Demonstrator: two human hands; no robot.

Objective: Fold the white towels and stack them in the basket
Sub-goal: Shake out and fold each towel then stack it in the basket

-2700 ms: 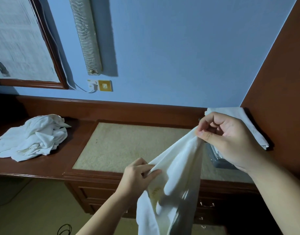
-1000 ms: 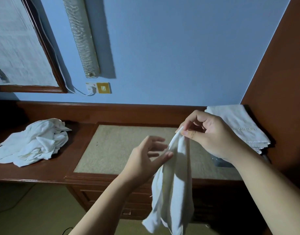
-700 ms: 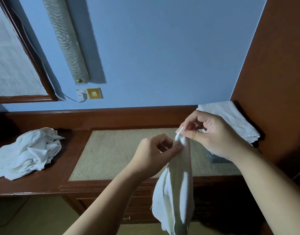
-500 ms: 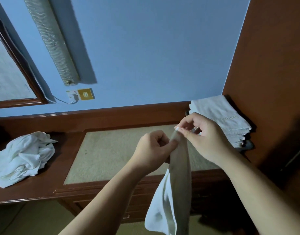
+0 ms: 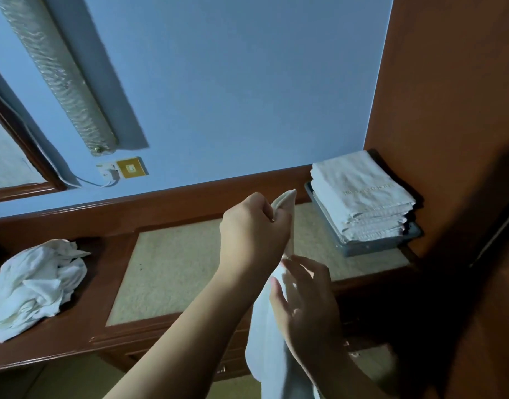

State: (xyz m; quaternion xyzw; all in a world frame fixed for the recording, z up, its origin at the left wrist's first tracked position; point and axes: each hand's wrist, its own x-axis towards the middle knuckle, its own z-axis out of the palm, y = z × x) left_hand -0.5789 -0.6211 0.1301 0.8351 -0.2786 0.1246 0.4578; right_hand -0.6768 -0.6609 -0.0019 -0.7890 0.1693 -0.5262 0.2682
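A white towel (image 5: 265,326) hangs folded lengthwise in front of the desk. My left hand (image 5: 252,228) grips its top corners, which stick out above the fist. Lower down, my right hand (image 5: 302,298) lies against the hanging cloth with fingers spread and fairly straight. A stack of folded white towels (image 5: 360,200) sits in the grey basket (image 5: 371,248) at the desk's far right corner. A crumpled pile of white towels (image 5: 31,283) lies on the desk's left end.
The wooden desk (image 5: 83,321) has a beige inset top (image 5: 175,266) between the pile and the basket. A brown wooden panel (image 5: 449,110) closes the right side. A wall socket with a plugged cable (image 5: 123,168) and a mirror frame (image 5: 23,133) are on the blue wall.
My left hand has taken over the towel's top corners. My right hand has let go of the top and moved down along the hanging cloth. The view has turned right, showing the basket fully.
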